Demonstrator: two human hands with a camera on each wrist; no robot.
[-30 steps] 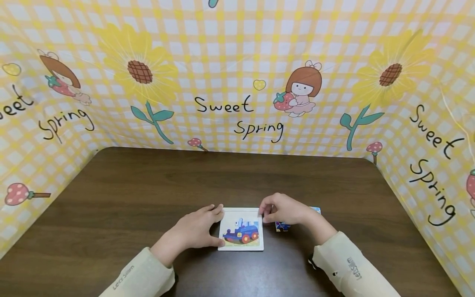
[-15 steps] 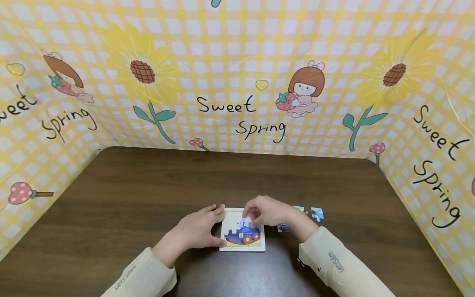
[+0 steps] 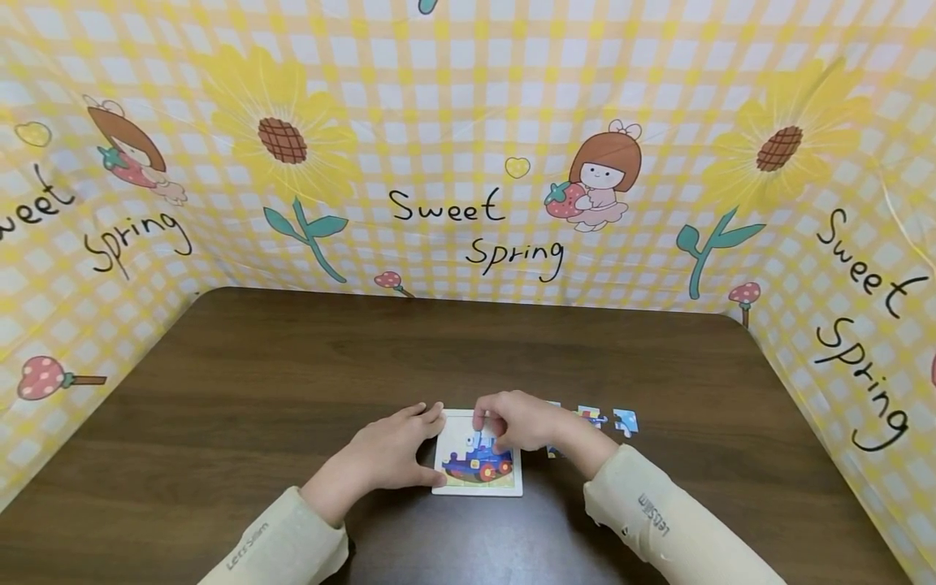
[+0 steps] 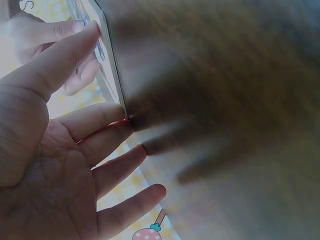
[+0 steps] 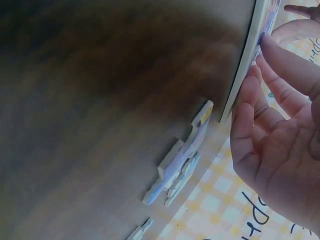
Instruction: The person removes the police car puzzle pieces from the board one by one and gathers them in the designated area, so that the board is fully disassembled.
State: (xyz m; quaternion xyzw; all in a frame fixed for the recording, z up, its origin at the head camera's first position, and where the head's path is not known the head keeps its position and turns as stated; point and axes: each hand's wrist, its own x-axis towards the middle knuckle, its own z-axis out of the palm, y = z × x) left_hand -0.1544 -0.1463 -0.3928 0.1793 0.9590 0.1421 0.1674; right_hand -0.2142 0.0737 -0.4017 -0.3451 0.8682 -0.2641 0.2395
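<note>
A small white-framed jigsaw puzzle [image 3: 478, 491] with a blue train picture [image 3: 465, 469] lies on the brown table in the head view. Along its left edge rests my left hand [image 3: 383, 451], fingers spread and fairly straight, the thumb at the near left corner. My right hand [image 3: 530, 416] bends over the upper right of the frame. Its index finger and thumb pinch at a puzzle piece [image 3: 486, 439] lying within the picture, which the fingers partly cover. In the right wrist view, the thumb and fingers of the right hand [image 5: 285, 135] reach the frame's edge.
Several loose puzzle pieces lie right of the frame, among them a light blue one [image 3: 626, 420] and one with yellow and red [image 3: 589, 414]; the right wrist partly hides others. Behind the table [image 3: 292, 349] stands a yellow checked cloth [image 3: 439, 122].
My right hand has moved left from the frame's right edge onto the picture, then shifted slightly further left. Loose pieces behind it have come into view. The left hand stays at the frame.
</note>
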